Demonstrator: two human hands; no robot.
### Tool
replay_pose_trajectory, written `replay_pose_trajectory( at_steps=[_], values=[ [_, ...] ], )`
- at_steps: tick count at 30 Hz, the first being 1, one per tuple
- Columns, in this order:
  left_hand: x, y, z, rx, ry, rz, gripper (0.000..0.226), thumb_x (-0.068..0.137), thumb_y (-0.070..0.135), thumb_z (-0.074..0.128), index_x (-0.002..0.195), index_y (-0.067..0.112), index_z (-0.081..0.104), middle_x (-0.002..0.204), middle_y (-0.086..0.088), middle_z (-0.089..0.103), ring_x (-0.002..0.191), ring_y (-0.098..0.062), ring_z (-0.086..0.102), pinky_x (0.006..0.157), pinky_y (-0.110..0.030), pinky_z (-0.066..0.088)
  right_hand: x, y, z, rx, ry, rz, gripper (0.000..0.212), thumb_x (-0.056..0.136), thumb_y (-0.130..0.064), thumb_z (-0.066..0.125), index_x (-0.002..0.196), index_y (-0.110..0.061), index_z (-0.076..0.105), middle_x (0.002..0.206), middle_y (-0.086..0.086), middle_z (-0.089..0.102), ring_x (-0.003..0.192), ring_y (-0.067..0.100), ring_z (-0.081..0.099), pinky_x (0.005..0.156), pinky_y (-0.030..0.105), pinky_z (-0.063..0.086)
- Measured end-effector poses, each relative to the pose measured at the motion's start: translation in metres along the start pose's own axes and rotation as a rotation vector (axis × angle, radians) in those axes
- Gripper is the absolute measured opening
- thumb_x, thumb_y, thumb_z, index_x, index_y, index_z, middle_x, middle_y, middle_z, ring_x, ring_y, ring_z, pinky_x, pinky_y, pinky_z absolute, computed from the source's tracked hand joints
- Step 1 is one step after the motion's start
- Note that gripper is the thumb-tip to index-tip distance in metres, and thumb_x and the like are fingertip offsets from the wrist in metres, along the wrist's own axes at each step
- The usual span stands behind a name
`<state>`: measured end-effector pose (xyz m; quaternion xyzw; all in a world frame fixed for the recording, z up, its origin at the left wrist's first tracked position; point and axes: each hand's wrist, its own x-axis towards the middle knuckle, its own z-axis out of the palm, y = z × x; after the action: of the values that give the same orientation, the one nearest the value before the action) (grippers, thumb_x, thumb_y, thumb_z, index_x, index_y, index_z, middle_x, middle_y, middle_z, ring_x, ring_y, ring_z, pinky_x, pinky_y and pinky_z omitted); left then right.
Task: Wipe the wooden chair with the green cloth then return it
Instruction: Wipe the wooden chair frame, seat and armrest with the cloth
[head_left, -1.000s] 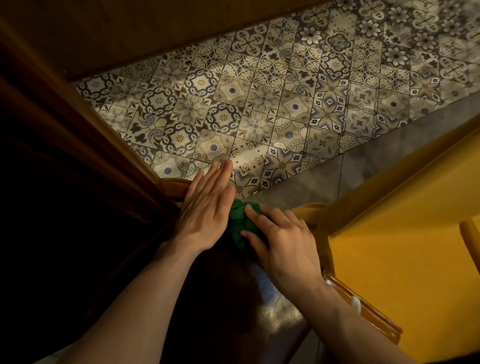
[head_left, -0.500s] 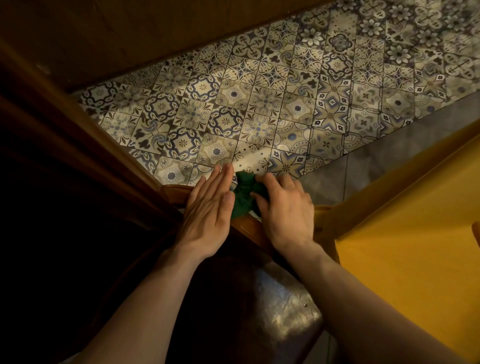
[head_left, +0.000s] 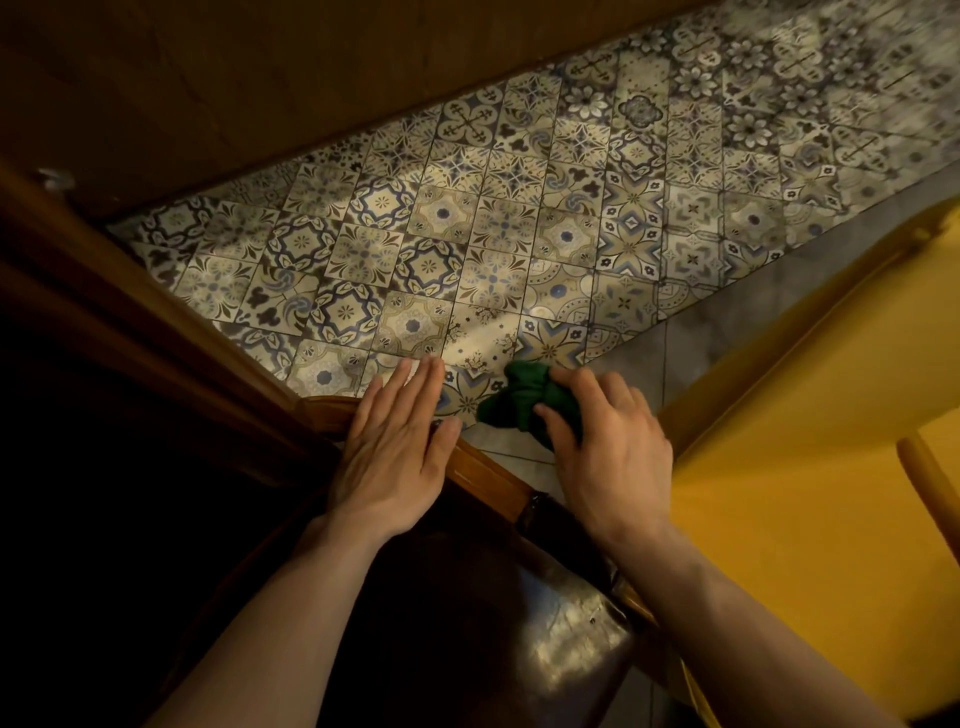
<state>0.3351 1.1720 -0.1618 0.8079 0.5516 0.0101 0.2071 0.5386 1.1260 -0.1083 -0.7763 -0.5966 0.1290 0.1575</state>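
Your right hand (head_left: 613, 457) has its fingers (head_left: 558, 421) closed around the bunched cloth (head_left: 519, 397), which sits at the far end of the chair (head_left: 488, 480) rail, partly hanging past it over the tiled floor (head_left: 467, 234). Your left hand (head_left: 395, 441) lies flat, fingers straight and together, holding nothing, pressed on the rail near its curved corner.

The wiping looks under way along this wooden edge. To do it well, keep the left palm where it is so the chair does not shift, and draw the cloth back onto the wood rather than letting it ride off the end. Press with the pads of your fingers through the cloth, and follow the rail's line in long strokes. The cloth is wadded tight; loosening it a little would likely give more contact. The dark seat (head_left: 545, 649) beneath your forearms and the rail's underside are hard to judge in this light.
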Motion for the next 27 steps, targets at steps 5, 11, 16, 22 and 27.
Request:
replay_pose_trajectory(
  at_steps=[5, 11, 16, 22, 27],
  values=[
    [0.002, 0.006, -0.005, 0.047, -0.066, -0.031, 0.070, 0.095, 0.060, -0.010, 0.155, 0.025, -0.017, 0.164, 0.008, -0.019, 0.147, -0.004, -0.026, 0.118, -0.031, -0.021, -0.031, 0.009, -0.025, -0.066, -0.022, -0.053, 0.040, 0.093, -0.043, 0.060, 0.128, -0.024, 0.057, 0.104, 0.003, 0.060, 0.091, 0.027, 0.056, 0.068, 0.041, 0.049],
    [-0.010, 0.034, -0.012, -0.120, -0.014, -0.021, 0.074, 0.093, 0.066, -0.008, 0.156, 0.028, -0.006, 0.165, 0.011, -0.009, 0.147, 0.002, -0.020, 0.121, -0.029, -0.014, -0.072, 0.021, -0.044, -0.128, -0.105, -0.147, 0.049, 0.096, -0.041, 0.057, 0.143, -0.033, 0.045, 0.115, -0.001, 0.058, 0.096, 0.025, 0.053, 0.074, 0.041, 0.048],
    [-0.047, 0.092, 0.003, -0.138, -0.017, 0.176, 0.068, 0.100, 0.057, 0.006, 0.159, 0.023, 0.006, 0.167, 0.009, 0.003, 0.151, -0.001, -0.011, 0.124, -0.032, -0.004, -0.114, 0.041, -0.045, -0.167, -0.114, -0.119, 0.060, 0.093, -0.032, 0.064, 0.148, -0.033, 0.040, 0.126, 0.003, 0.060, 0.104, 0.029, 0.056, 0.077, 0.041, 0.049],
    [-0.073, 0.136, 0.039, -0.054, -0.072, 0.326, 0.066, 0.102, 0.053, 0.006, 0.159, 0.019, 0.007, 0.167, 0.004, 0.006, 0.152, -0.005, -0.009, 0.124, -0.036, 0.001, -0.159, 0.082, -0.043, -0.288, -0.154, -0.008, 0.064, 0.091, -0.026, 0.061, 0.150, -0.031, 0.036, 0.142, 0.010, 0.053, 0.119, 0.037, 0.052, 0.087, 0.050, 0.048],
    [-0.076, 0.142, 0.057, 0.075, -0.064, 0.347, 0.065, 0.104, 0.049, 0.006, 0.159, 0.014, 0.008, 0.167, -0.001, 0.007, 0.153, -0.012, -0.006, 0.124, -0.042, 0.005, -0.166, 0.096, -0.036, -0.278, -0.183, -0.039, 0.061, 0.096, -0.031, 0.059, 0.152, -0.031, 0.033, 0.152, 0.009, 0.047, 0.127, 0.037, 0.049, 0.091, 0.054, 0.048]
  ],
)
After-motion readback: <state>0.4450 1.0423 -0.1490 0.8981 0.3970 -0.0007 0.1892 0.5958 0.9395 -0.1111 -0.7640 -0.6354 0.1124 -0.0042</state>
